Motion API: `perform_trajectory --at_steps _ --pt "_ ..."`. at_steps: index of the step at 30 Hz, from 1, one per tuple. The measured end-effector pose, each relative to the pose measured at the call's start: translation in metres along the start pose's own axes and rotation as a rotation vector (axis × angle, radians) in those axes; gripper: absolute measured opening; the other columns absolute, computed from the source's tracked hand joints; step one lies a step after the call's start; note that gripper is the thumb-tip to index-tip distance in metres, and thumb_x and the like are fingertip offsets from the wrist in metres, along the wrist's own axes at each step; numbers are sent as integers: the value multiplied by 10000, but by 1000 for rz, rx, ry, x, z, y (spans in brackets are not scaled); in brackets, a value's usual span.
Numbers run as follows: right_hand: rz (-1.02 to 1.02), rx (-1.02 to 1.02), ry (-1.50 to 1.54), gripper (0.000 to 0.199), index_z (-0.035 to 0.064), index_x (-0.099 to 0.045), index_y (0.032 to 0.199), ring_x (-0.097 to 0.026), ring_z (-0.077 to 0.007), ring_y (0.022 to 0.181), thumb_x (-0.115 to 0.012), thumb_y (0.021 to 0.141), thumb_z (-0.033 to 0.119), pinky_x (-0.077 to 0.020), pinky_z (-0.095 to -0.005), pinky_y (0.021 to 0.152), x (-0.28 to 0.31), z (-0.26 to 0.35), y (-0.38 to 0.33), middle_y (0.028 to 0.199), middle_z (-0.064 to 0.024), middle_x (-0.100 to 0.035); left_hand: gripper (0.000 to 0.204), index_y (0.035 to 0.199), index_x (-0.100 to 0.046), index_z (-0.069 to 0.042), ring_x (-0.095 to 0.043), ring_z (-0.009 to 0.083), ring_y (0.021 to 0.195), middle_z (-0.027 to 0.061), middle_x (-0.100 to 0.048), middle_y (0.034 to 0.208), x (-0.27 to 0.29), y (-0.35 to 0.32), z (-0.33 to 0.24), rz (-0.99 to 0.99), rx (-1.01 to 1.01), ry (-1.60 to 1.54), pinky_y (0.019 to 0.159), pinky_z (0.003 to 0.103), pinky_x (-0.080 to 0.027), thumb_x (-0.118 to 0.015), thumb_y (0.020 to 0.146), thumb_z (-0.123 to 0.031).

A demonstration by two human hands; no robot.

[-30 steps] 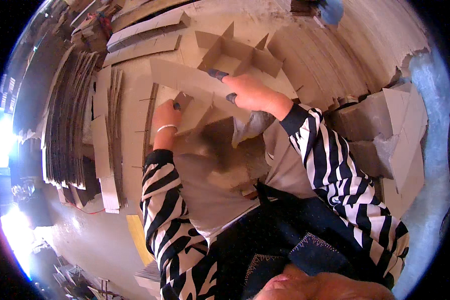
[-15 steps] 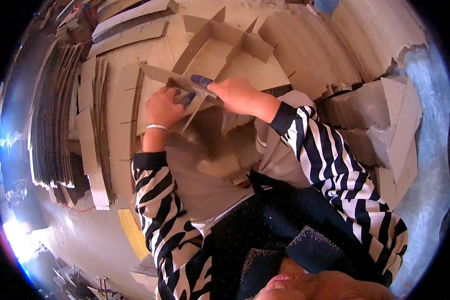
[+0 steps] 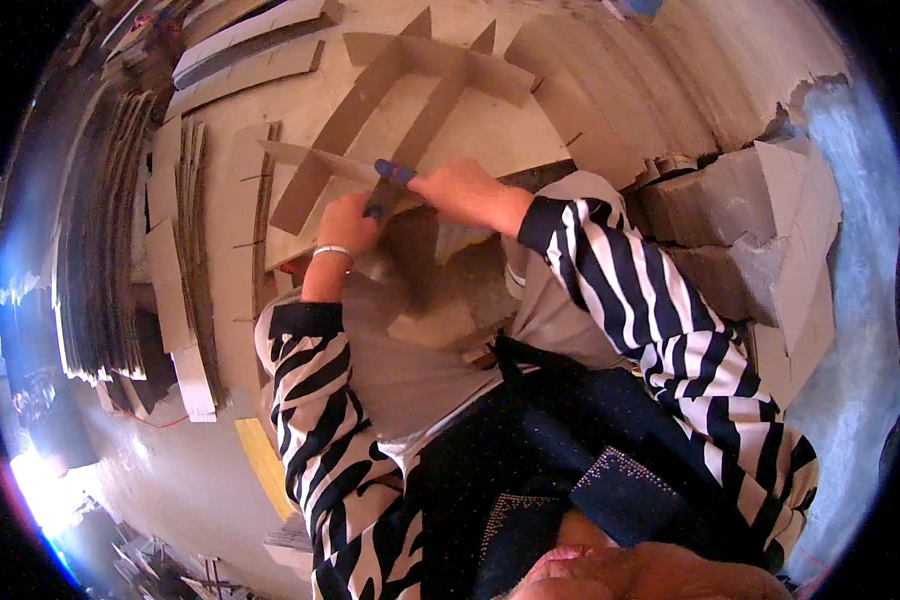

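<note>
Long flat brown cardboard strip [image 3: 315,160] gripped by left hand [image 3: 345,222] and right hand [image 3: 460,188]; slots best aligned squarely over brown cardboard divider grid [image 3: 420,90] beyond it.

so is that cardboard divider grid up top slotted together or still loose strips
Slotted together: the cardboard divider grid stands as crossing strips interlocked. The left hand and right hand hold another strip.
</note>
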State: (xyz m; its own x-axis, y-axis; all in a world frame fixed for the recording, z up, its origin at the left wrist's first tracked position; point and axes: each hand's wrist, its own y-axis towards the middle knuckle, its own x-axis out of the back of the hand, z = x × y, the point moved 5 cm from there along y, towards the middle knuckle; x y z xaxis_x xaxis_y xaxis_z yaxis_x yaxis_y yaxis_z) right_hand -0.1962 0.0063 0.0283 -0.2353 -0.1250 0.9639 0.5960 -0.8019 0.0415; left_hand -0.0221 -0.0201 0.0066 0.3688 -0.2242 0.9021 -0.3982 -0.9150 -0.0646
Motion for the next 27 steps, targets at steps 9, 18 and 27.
perform_trajectory --at_steps 9,18,27 --pt "-396 -577 -148 547 54 -524 1224 -519 -383 1097 -712 765 282 -456 -428 871 93 -102 -119 1242 -188 -529 361 1076 -626 -84 -616 397 901 191 -647 969 87 -10 3 -366 176 23 745 469 -502 -578 721 -132" --pt "-605 -652 -284 310 108 -606 1108 -579 -361 955 -620 805 176 -468 -434 772 129 -136 -162 1044 -151 -618 359 1124 -593 -106 -621 352 989 159 -651 1059 60 75 47 -92 367 341 806 471 -506 -593 801 -263" --pt "-538 -634 389 328 -9 -566 917 -569 -409 765 -616 865 310 -428 -446 644 108 -192 -16 826 -255 -590 236 995 -617 -86 -635 363 939 161 -670 983 48 87 30 -125 358 317 757 483 -512 -576 786 -189"
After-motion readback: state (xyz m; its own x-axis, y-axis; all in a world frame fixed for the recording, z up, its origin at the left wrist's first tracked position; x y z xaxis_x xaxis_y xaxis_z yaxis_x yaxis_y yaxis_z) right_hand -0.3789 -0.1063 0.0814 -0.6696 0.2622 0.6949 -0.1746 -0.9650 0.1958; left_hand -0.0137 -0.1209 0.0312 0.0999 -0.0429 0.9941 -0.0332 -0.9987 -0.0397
